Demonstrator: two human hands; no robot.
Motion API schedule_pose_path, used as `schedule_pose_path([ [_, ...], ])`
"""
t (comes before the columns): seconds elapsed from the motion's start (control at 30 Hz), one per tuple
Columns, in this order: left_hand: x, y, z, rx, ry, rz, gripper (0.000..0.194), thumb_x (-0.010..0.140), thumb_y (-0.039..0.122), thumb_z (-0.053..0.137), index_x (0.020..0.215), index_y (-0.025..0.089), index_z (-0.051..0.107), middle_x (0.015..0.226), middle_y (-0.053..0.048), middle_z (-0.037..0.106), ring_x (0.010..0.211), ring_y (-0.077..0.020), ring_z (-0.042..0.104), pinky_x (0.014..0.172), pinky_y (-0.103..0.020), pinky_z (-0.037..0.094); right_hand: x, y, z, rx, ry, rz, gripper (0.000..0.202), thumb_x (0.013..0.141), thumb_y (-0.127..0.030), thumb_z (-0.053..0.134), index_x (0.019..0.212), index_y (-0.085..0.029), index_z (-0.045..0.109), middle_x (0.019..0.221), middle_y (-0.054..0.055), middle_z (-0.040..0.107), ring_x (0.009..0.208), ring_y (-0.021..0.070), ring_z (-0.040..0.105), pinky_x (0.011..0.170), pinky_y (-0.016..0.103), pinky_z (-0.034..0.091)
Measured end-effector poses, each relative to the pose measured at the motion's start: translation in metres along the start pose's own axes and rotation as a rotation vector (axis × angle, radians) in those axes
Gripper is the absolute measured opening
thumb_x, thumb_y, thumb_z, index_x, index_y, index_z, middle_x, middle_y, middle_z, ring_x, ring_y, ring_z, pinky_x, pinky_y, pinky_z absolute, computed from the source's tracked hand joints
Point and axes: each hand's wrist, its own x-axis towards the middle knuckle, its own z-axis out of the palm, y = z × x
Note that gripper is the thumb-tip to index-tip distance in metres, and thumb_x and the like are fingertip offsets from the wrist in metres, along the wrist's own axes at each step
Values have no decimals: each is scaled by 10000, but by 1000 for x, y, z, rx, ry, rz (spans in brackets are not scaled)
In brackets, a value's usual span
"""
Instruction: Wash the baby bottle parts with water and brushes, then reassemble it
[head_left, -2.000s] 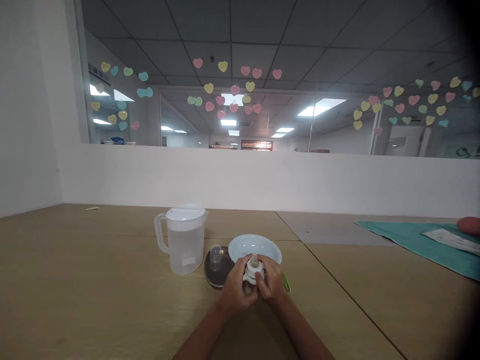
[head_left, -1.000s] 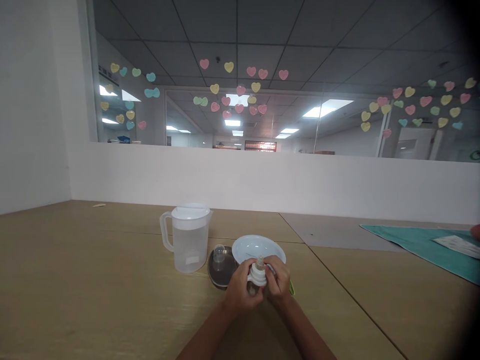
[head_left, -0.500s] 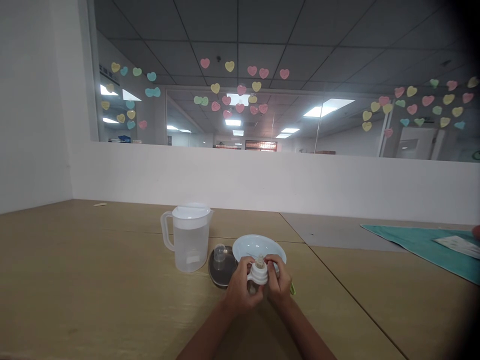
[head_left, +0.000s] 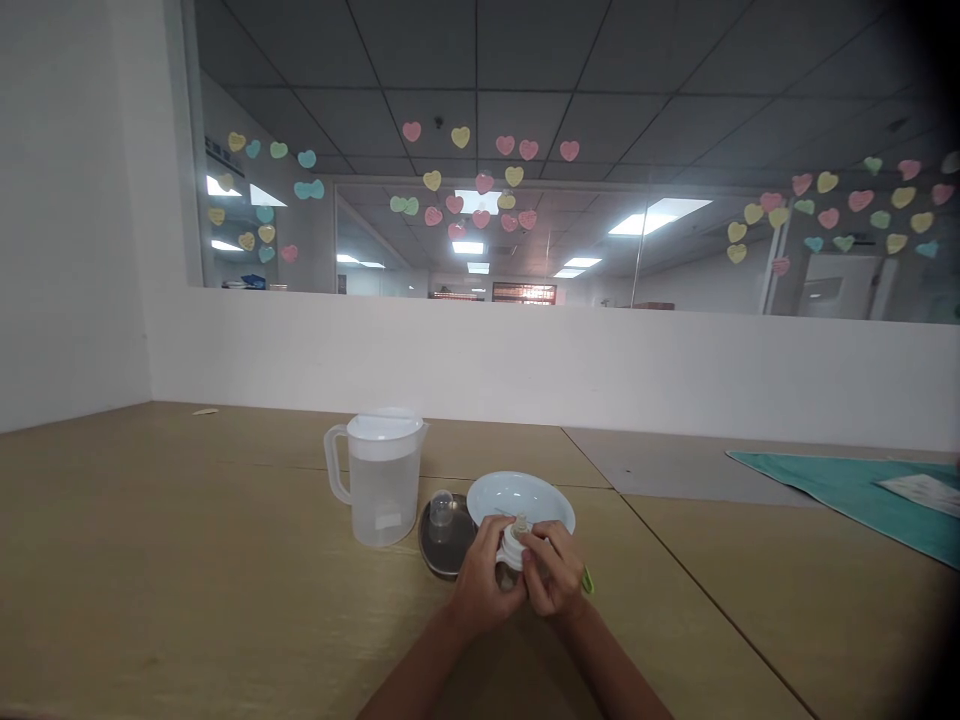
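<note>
1. In the head view, find a translucent plastic pitcher (head_left: 384, 500) standing upright on the table (head_left: 225, 560), with its white lid (head_left: 386, 427) on and its handle to the left; cannot make out contents through the cloudy wall.
2. Just right of it, see a dark metal tray (head_left: 444, 556) carrying a clear domed cap (head_left: 442, 509); beside that, a pale blue bowl (head_left: 525, 488) with something thin inside, too small to tell.
3. Grasps a white baby-bottle top (head_left: 511, 553) in bent fingers of the left hand (head_left: 484, 590), in front of the bowl, with its translucent teat (head_left: 520, 523) upward.
4. Touches the same top with curled fingers of the right hand (head_left: 559, 575); cannot tell whether gripping. Shows a green strip (head_left: 587, 580) beside that hand.
5. Compared with half a second ago, has brought the right index finger inward, near the teat's base; keeps the left hold, with pitcher, tray and bowl unmoved.
6. Across the wood-toned table, note panel seams, a grey section (head_left: 675, 465) and a teal cloth (head_left: 840, 487) bearing a white patterned piece (head_left: 922, 490).
7. Behind, see a white wall (head_left: 450, 350) under a wide window (head_left: 525, 60) dotted with heart-shaped notes (head_left: 484, 183).
</note>
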Motion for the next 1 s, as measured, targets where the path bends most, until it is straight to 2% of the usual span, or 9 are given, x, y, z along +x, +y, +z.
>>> schedule_pose_path([
  [0.2, 0, -2, 0, -9, -2, -6, 487, 697, 164, 578, 1166, 178, 447, 1095, -86, 525, 1020, -225, 513, 907, -364, 427, 4, 0, 0, -48, 17, -86, 355, 683, -74, 497, 1007, -182, 593, 784, 81, 538, 721, 194, 526, 570, 331, 441],
  [0.33, 0, -1, 0, -14, 5, -9, 450, 718, 182, 575, 1150, 183, 451, 1091, -84, 530, 1009, -221, 518, 899, -359, 428, 9, -3, -2, -56, 1, -113, 349, 653, -90, 478, 972, -186, 579, 799, 76, 531, 746, 203, 517, 637, 375, 463],
  [0.5, -1, -2, 0, -8, -8, -14, 467, 709, 181, 584, 1154, 186, 444, 1085, -83, 534, 995, -222, 524, 885, -357, 434, 11, -8, 0, -21, -17, 14, 151, 683, -136, 430, 792, -201, 512, 753, 46, 499, 733, 199, 490, 703, 420, 437],
  [0.6, -1, -3, -1, 0, -20, -21, 496, 687, 154, 584, 1161, 189, 444, 1086, -81, 537, 988, -223, 530, 878, -354, 439, 7, -4, 2, 18, 61, 126, 42, 732, -170, 451, 750, -207, 443, 743, 29, 470, 734, 188, 484, 695, 389, 426],
  [0.73, -1, -3, -1, 20, -27, -22, 533, 658, 114, 572, 1171, 189, 448, 1093, -82, 538, 1009, -229, 529, 897, -360, 433, 0, 9, 5, -20, 241, 411, 58, 821, -218, 487, 786, -205, 443, 735, 8, 472, 711, 159, 493, 666, 317, 422],
  [0.8, -2, -3, -1, 22, -28, -18, 541, 659, 117, 574, 1180, 187, 445, 1103, -85, 537, 1022, -231, 527, 906, -364, 430, -3, 16, 7, -76, 282, 501, 72, 840, -252, 519, 801, -200, 490, 716, 2, 506, 686, 149, 505, 664, 296, 424],
  [0.93, -3, -4, 0, 33, -27, -10, 554, 669, 134, 580, 1202, 186, 437, 1125, -93, 538, 1045, -239, 525, 922, -377, 426, -4, 22, 10, -106, 281, 565, 132, 821, -320, 585, 787, -193, 578, 694, 8, 574, 650, 144, 533, 653, 277, 438],
  [1.0, -3, -4, 0, 40, -28, -4, 562, 675, 138, 577, 1215, 187, 430, 1136, -95, 537, 1059, -241, 522, 933, -382, 422, -4, 22, 9, -72, 236, 592, 169, 839, -341, 556, 776, -192, 605, 687, 14, 597, 644, 146, 552, 645, 273, 448],
])
